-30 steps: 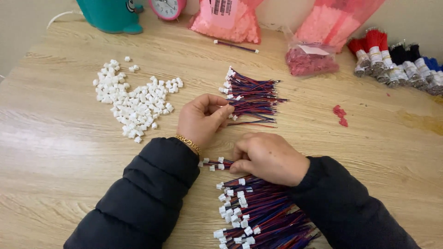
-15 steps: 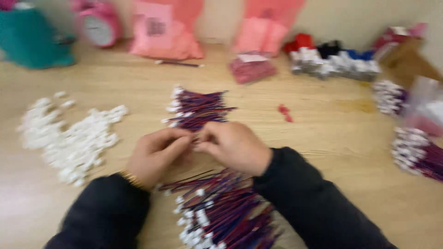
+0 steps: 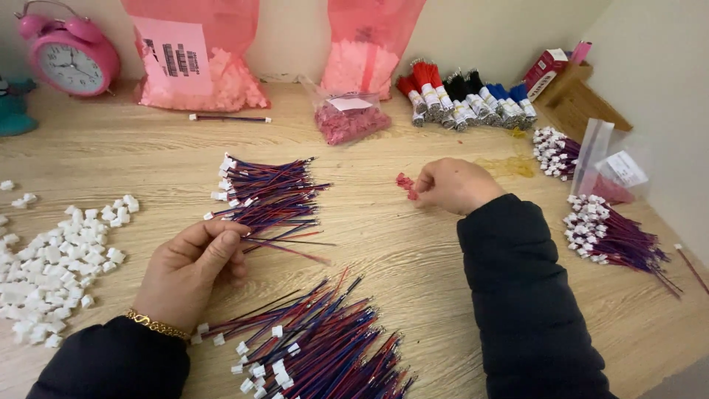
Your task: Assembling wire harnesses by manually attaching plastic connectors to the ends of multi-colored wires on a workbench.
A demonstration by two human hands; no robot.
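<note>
My left hand [image 3: 190, 267] pinches the end of a thin red and blue wire [image 3: 288, 247] whose free end trails to the right over the wooden table [image 3: 413, 251]. Just above lies a pile of red-blue wires with white connectors [image 3: 266, 196]. A bigger heap of such wires [image 3: 317, 347] lies between my forearms near the front edge. My right hand [image 3: 454, 185] has reached to the right and its fingertips close on small red connectors [image 3: 405, 183]. A spread of loose white connectors [image 3: 52, 266] lies at the left.
At the back stand a pink alarm clock [image 3: 70, 55], pink bags of parts [image 3: 199, 63], a small bag of red pieces [image 3: 351, 118] and bundled wires in red, black and blue [image 3: 465, 100]. More wire bundles [image 3: 609, 236] and clear bags [image 3: 613, 166] sit at the right.
My hands were together over the wires. Now my right hand has moved out right to the red connectors, and my left hand stays with a wire. The view swung right.
</note>
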